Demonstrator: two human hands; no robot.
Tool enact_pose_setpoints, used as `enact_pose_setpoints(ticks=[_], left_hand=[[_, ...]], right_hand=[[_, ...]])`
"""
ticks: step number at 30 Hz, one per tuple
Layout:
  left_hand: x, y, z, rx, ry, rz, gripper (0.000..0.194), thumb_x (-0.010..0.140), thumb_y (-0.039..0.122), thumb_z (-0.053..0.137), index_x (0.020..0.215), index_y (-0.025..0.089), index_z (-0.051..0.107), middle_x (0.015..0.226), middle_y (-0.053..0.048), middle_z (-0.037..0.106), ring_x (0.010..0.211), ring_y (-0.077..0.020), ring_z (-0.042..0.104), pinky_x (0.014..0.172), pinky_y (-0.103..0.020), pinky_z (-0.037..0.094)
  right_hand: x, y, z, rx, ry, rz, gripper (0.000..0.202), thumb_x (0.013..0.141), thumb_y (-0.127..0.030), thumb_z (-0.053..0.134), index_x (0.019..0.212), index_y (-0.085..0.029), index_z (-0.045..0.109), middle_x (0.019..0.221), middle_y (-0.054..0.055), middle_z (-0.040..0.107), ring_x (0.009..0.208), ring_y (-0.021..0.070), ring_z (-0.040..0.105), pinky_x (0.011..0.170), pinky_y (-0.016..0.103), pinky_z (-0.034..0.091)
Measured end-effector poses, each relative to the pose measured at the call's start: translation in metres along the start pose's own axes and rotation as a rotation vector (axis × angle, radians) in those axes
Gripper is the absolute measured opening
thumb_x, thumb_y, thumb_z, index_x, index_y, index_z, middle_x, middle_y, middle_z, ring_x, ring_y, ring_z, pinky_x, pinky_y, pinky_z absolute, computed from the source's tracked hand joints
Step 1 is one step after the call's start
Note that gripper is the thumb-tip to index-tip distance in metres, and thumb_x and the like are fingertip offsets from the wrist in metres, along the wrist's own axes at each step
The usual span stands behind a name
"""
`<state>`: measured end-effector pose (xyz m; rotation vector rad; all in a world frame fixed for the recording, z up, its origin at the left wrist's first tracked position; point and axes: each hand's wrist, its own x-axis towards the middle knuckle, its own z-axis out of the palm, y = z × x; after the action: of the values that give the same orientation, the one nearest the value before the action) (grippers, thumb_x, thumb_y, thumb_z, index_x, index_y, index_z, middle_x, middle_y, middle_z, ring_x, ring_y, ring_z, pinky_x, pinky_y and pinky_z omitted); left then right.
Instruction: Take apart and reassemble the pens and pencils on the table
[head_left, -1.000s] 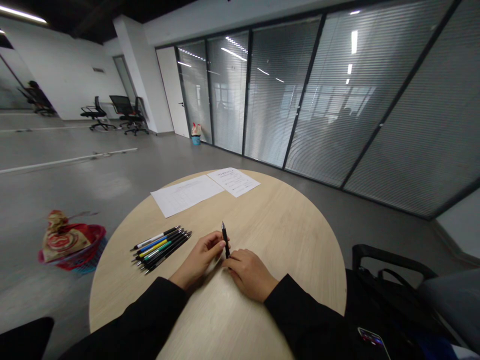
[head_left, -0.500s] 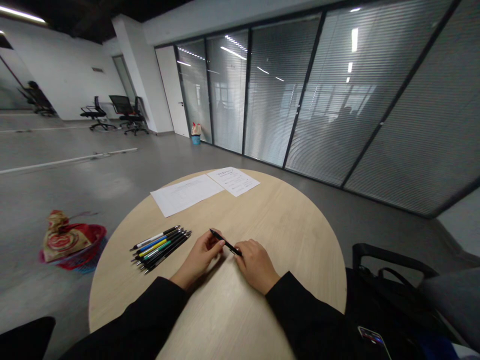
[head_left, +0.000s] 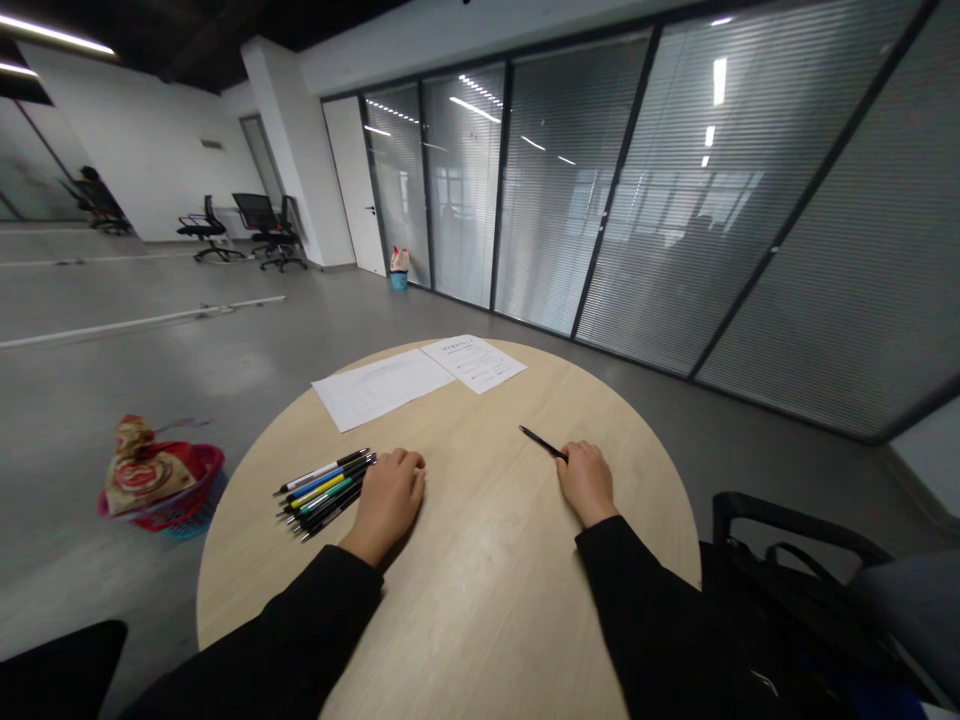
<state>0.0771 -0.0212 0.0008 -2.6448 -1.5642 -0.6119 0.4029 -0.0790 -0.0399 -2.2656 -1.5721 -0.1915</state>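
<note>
Pinching the black pen (head_left: 541, 441) by its near end, the right hand (head_left: 587, 484) rested just right of the frame's middle, the pen pointing up and left above bare tabletop (head_left: 480, 580). The left hand (head_left: 390, 505) lay left of centre, knuckles up and fingers curled; its fingertips were hidden, so whether they gripped anything could not be told. It partly covered the right-hand ends of the pen bundle (head_left: 324, 487), and contact there was unclear. Two paper sheets (head_left: 386, 387) lay flat at the upper middle of the frame. The step in hand seemed to be handling that single pen, well apart from the bundle. The next move, as I judged it, called for holding the pen low and level, with the right fingers loosening only once it lay flat.
</note>
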Motion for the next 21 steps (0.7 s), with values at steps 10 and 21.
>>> enact_pose_setpoints(ticks=[10, 21], left_hand=[[0.003, -0.028, -0.019, 0.408, -0.016, -0.162, 0.026, 0.094, 0.024, 0.041, 0.102, 0.013, 0.063, 0.103, -0.017, 0.063, 0.098, -0.0337, 0.056, 0.079, -0.041, 0.040], [0.008, -0.043, -0.013, 0.350, -0.073, -0.130, 0.020, 0.094, 0.021, 0.046, 0.101, 0.010, 0.062, 0.098, -0.016, 0.063, 0.092, -0.0300, 0.060, 0.082, -0.037, 0.043]], right_hand=[[-0.002, 0.000, 0.003, 0.001, 0.014, 0.029, 0.030, 0.094, -0.016, 0.051, 0.120, -0.014, 0.065, 0.107, 0.016, 0.064, 0.103, 0.0280, 0.054, 0.087, 0.034, 0.037], [-0.005, -0.006, 0.000, 0.114, 0.061, -0.016, 0.028, 0.093, -0.020, 0.052, 0.117, -0.014, 0.066, 0.107, 0.014, 0.064, 0.105, 0.0280, 0.053, 0.093, 0.035, 0.038]])
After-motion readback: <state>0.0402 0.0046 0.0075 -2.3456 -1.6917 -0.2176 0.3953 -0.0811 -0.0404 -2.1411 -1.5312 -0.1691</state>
